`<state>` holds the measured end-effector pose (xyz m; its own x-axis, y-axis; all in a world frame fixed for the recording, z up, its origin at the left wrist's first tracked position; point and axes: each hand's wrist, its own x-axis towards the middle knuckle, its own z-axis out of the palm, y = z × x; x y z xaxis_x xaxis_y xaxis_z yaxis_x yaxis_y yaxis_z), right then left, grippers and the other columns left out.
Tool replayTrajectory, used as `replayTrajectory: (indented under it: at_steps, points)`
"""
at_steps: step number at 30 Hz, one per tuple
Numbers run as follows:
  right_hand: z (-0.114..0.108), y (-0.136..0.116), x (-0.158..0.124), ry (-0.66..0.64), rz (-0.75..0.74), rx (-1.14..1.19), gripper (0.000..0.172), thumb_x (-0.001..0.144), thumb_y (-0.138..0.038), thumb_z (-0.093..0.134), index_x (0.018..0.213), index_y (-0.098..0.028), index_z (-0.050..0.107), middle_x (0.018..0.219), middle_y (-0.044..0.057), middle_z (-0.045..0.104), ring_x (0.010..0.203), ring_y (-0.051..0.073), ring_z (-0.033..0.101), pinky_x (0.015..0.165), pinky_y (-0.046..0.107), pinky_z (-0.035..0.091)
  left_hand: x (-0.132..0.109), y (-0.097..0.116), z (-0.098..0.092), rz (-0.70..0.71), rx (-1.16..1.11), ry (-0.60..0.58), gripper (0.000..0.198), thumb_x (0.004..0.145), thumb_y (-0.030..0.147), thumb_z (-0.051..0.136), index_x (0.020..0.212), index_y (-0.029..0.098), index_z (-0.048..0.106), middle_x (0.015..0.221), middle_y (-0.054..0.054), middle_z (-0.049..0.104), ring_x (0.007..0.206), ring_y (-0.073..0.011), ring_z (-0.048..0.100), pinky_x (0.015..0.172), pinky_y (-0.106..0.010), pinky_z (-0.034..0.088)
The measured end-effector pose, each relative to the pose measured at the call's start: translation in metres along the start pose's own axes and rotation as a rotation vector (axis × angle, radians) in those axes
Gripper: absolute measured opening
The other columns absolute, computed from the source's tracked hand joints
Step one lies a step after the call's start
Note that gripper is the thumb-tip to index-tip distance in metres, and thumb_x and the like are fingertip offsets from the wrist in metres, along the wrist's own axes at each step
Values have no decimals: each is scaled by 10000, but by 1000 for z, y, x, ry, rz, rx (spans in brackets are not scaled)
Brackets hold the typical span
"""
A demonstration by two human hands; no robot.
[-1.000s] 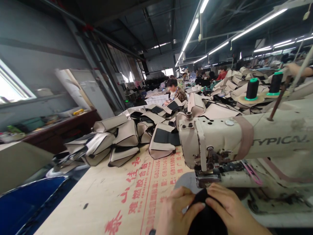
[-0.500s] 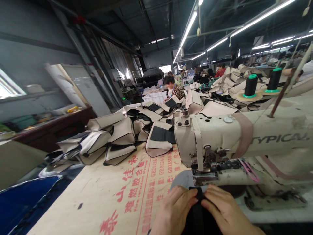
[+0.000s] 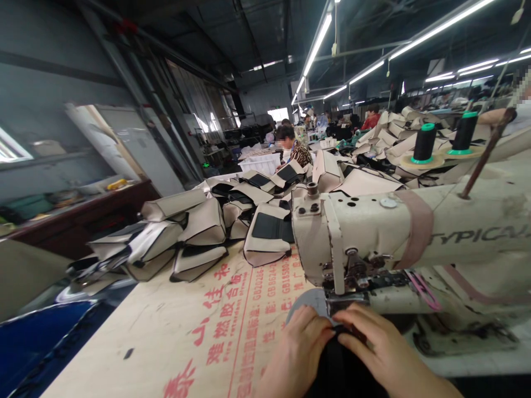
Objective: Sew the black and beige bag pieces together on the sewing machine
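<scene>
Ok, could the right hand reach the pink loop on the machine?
Probably yes: nothing visible blocks the way from the right hand to the pink loop, though it must first release the black fabric.

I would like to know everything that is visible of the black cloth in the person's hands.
The black cloth looks plain, dark and flexible, with what seems a faint strip running down it. Its narrow upper end is held between the left hand and the right hand, close in front of the sewing machine. Below, it widens and leaves the picture at the bottom edge. Whether its far end touches the machine is hidden.
</scene>
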<state>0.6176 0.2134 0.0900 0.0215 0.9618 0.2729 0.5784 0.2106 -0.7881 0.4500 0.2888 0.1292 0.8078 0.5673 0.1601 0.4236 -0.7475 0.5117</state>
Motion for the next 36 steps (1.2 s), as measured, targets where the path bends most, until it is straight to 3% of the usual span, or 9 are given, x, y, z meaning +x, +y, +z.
replayTrajectory:
  at_steps: [5, 10, 15, 20, 23, 28, 31, 34, 36]
  points:
    - [10, 6, 0, -15, -106, -58, 165, 923, -206, 411, 1018, -229, 545, 910, 26, 544, 859, 174, 527, 782, 297, 419, 2, -7, 4, -58, -38, 32, 183, 894, 214, 402, 874, 191, 583, 893, -33, 577, 845, -147, 543, 769, -258, 457]
    - [11, 4, 4, 16, -42, 10, 119, 910, -205, 442, 959, -218, 550, 911, 19, 556, 865, 169, 538, 790, 281, 419, 5, -10, 2, -101, -71, 2, 213, 900, 233, 387, 853, 171, 585, 882, -44, 563, 828, -145, 539, 763, -250, 450]
    - [4, -3, 11, -77, -11, 107, 106, 909, -224, 457, 891, -212, 560, 910, 9, 572, 889, 157, 542, 817, 253, 422, 9, -10, 4, -98, -153, -11, 264, 914, 228, 344, 861, 164, 594, 872, -46, 563, 807, -132, 537, 747, -230, 441]
    - [19, 5, 8, 76, -1, -10, 232, 936, -296, 390, 873, -185, 583, 849, 44, 583, 831, 187, 556, 788, 304, 439, 9, -9, -3, -112, -229, 10, 273, 908, 263, 364, 819, 169, 605, 862, -35, 596, 810, -133, 549, 742, -234, 439]
    - [27, 10, 5, 166, -25, -47, 264, 942, -320, 375, 898, -186, 598, 859, 55, 597, 816, 189, 568, 759, 298, 455, -5, -10, -10, -156, -263, 0, 172, 846, 272, 491, 936, 205, 622, 913, -16, 621, 851, -139, 565, 778, -247, 450]
    - [27, 9, 3, 210, -97, -73, 275, 940, -332, 385, 877, -186, 610, 874, 66, 608, 825, 191, 578, 741, 289, 467, -31, -10, -6, -275, -157, -19, 569, 721, 82, 486, 1266, 243, 454, 1283, -37, 505, 1164, -181, 462, 1007, -344, 350]
    - [22, 4, 5, 134, -126, -74, 288, 945, -319, 373, 841, -183, 605, 815, 50, 593, 776, 180, 571, 708, 283, 454, -25, -8, -11, -185, -123, -108, 574, 691, 13, 374, 1203, 224, 524, 1236, -40, 557, 1159, -172, 482, 989, -327, 365]
    - [16, 1, 7, 59, -120, -63, 292, 944, -320, 381, 796, -186, 593, 752, 26, 577, 724, 168, 559, 668, 271, 427, -11, -12, -34, -70, -82, -315, 432, 668, 35, 418, 954, 260, 650, 949, -1, 683, 907, -181, 601, 773, -262, 455]
    - [14, 0, 8, 56, -79, -14, 303, 940, -337, 388, 773, -184, 590, 740, 20, 580, 710, 163, 560, 669, 261, 419, -4, -19, -49, -83, -77, -439, 218, 718, 136, 479, 782, 239, 660, 714, 28, 655, 685, -150, 575, 616, -211, 425]
